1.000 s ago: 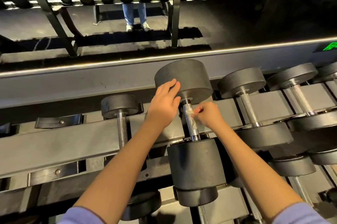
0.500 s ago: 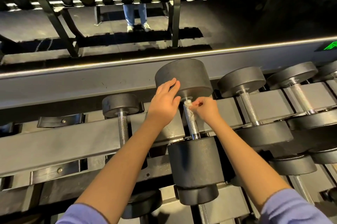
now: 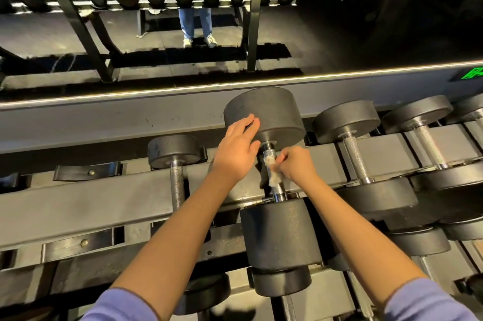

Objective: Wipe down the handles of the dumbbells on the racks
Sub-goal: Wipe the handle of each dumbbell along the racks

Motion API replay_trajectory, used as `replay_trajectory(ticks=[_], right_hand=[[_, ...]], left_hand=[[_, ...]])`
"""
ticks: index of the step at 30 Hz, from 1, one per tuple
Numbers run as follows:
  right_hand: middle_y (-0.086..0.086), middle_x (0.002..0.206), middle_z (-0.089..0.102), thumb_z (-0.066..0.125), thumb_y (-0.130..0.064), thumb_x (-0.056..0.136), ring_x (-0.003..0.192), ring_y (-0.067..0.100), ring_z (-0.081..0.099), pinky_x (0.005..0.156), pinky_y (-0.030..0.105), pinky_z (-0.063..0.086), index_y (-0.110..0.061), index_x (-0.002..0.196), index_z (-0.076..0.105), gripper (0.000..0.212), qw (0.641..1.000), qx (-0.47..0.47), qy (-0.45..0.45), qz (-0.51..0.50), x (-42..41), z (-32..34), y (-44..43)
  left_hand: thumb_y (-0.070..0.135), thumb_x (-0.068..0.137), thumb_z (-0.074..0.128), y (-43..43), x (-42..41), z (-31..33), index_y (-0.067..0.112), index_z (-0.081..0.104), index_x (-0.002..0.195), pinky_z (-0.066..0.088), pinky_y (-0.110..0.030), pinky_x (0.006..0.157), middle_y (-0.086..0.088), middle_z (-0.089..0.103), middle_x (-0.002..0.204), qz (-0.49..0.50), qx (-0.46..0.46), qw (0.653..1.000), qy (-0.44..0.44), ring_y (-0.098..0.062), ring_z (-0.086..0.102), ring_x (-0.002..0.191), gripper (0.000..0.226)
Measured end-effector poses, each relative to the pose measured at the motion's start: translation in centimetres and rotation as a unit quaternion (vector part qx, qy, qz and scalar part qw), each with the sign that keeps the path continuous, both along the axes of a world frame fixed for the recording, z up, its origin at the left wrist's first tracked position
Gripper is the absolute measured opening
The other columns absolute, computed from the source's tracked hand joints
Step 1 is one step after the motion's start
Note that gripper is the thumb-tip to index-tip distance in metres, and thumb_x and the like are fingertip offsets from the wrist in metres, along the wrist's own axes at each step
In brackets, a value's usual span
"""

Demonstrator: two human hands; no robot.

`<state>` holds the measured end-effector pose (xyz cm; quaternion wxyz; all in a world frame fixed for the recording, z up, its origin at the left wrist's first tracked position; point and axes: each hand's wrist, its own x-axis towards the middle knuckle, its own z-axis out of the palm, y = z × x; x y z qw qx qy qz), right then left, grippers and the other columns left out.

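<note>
**Cloth held against the handle of the big dumbbell**

A large black dumbbell (image 3: pixel 279 234) lies lengthwise across the grey rack (image 3: pixel 78 200), with one head far from the person and one head near. Its knurled steel handle (image 3: pixel 278 192) runs between the two heads.

The left hand (image 3: pixel 236 153) rests on the rim of the far head. Its fingers (image 3: pixel 243 127) are straight and close together and hold nothing. The thumb lies just beside the top end of the handle.

The right hand (image 3: pixel 295 166) sits just to the right of the handle. Its fingers are curled in and pinch a small crumpled white cloth (image 3: pixel 273 174). The cloth touches the upper half of the handle. Below it, the handle shows bare down to the collar at the near head.

To the left, a smaller dumbbell (image 3: pixel 173 153) sits in the rack, apart from both hands. To the right, a row of dumbbells (image 3: pixel 346 118) lies side by side. More dumbbell heads show on the lower tier (image 3: pixel 283 281).

Both forearms are bare, and lilac sleeves (image 3: pixel 125 305) show at the bottom edge.

Beyond the rack, a mirrored wall (image 3: pixel 339 33) shows another dumbbell rack and a pair of legs in blue jeans (image 3: pixel 196 25) and pale shoes. A green lit sign (image 3: pixel 471 74) glows at the right edge.
</note>
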<state>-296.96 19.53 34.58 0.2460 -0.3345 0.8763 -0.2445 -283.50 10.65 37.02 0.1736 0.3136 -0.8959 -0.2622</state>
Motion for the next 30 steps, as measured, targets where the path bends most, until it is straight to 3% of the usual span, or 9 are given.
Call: replay_trajectory(ticks=[3, 6, 9, 13, 16, 19, 23, 27, 30], right_hand=[[0.008, 0.064, 0.057, 0.072, -0.010, 0.080, 0.063, 0.018, 0.051, 0.063, 0.031, 0.046, -0.003, 0.062, 0.062, 0.022, 0.992, -0.118, 0.014, -0.038, 0.0, 0.0, -1.6], [0.006, 0.061, 0.056, 0.075, -0.016, 0.080, 0.058, 0.015, 0.048, 0.059, 0.026, 0.040, -0.002, 0.064, 0.063, 0.024, 0.988, -0.148, -0.008, -0.053, 0.1, -0.2, -1.8], [0.002, 0.064, 0.056, 0.074, -0.017, 0.081, 0.064, 0.014, 0.052, 0.064, 0.026, 0.044, -0.007, 0.063, 0.061, 0.024, 0.996, -0.091, 0.007, -0.023, -0.2, -0.4, -1.0], [-0.001, 0.070, 0.061, 0.074, -0.011, 0.078, 0.077, 0.017, 0.061, 0.078, 0.031, 0.054, -0.018, 0.061, 0.057, 0.024, 0.997, 0.067, 0.009, 0.036, -0.5, -0.7, 1.2], [0.005, 0.080, 0.067, 0.075, -0.009, 0.074, 0.083, 0.021, 0.064, 0.078, 0.032, 0.054, -0.020, 0.061, 0.057, 0.024, 0.989, 0.134, 0.005, 0.064, -0.3, -0.5, 2.1], [0.005, 0.076, 0.065, 0.076, -0.010, 0.072, 0.080, 0.022, 0.063, 0.074, 0.031, 0.053, -0.020, 0.058, 0.056, 0.027, 0.987, 0.147, 0.026, 0.055, -0.1, -0.3, 1.9], [0.003, 0.063, 0.060, 0.073, -0.013, 0.079, 0.063, 0.016, 0.057, 0.062, 0.028, 0.050, -0.016, 0.056, 0.052, 0.032, 0.998, 0.062, -0.011, -0.005, -0.1, -0.1, 0.7], [0.002, 0.068, 0.059, 0.070, -0.016, 0.084, 0.070, 0.018, 0.056, 0.067, 0.027, 0.044, -0.012, 0.069, 0.060, 0.018, 0.994, -0.096, -0.031, -0.044, -0.2, -0.2, -0.3], [-0.001, 0.070, 0.057, 0.068, -0.015, 0.086, 0.072, 0.017, 0.054, 0.068, 0.025, 0.040, -0.012, 0.077, 0.062, 0.011, 0.993, -0.112, -0.027, -0.029, -0.2, -0.4, -0.3]], left_hand=[[0.022, 0.101, 0.043, 0.0, 0.0, 0.2, 0.019, 0.024, 0.150, 0.028, -0.035, 0.114, 0.003, 0.020, 0.157, -0.002, 0.005, 1.000, -0.012, -0.013, 0.015, 0.143, 0.054], [0.022, 0.101, 0.043, 0.0, 0.1, 0.4, 0.020, 0.022, 0.151, 0.027, -0.036, 0.114, 0.005, 0.018, 0.158, -0.005, 0.003, 1.000, -0.028, -0.013, 0.013, 0.143, 0.055], [0.023, 0.101, 0.043, -0.1, 0.1, 0.3, 0.021, 0.021, 0.151, 0.027, -0.037, 0.115, 0.005, 0.017, 0.158, -0.003, 0.002, 0.999, -0.033, -0.013, 0.012, 0.144, 0.055], [0.022, 0.101, 0.043, 0.2, 0.1, 0.3, 0.020, 0.021, 0.151, 0.026, -0.036, 0.115, 0.005, 0.017, 0.158, 0.000, 0.013, 1.000, -0.024, -0.013, 0.012, 0.144, 0.055], [0.022, 0.101, 0.043, 0.3, 0.0, 0.2, 0.019, 0.021, 0.151, 0.024, -0.036, 0.115, 0.004, 0.017, 0.158, 0.001, 0.012, 1.000, -0.016, -0.014, 0.012, 0.144, 0.055], [0.021, 0.101, 0.044, 0.3, 0.1, 0.3, 0.018, 0.021, 0.151, 0.024, -0.037, 0.116, 0.003, 0.017, 0.158, -0.001, 0.020, 1.000, -0.016, -0.015, 0.012, 0.144, 0.055], [0.021, 0.101, 0.043, 0.3, 0.2, 0.5, 0.019, 0.020, 0.151, 0.023, -0.036, 0.115, 0.004, 0.015, 0.159, -0.007, 0.019, 0.999, -0.025, -0.014, 0.010, 0.144, 0.056], [0.022, 0.101, 0.043, 0.2, 0.3, 0.4, 0.021, 0.016, 0.152, 0.020, -0.036, 0.116, 0.006, 0.011, 0.160, -0.010, 0.029, 0.999, -0.038, -0.012, 0.006, 0.145, 0.058], [0.022, 0.101, 0.043, 0.2, 0.3, 0.5, 0.022, 0.015, 0.152, 0.019, -0.036, 0.117, 0.007, 0.009, 0.160, -0.012, 0.035, 0.998, -0.046, -0.012, 0.005, 0.145, 0.059]])
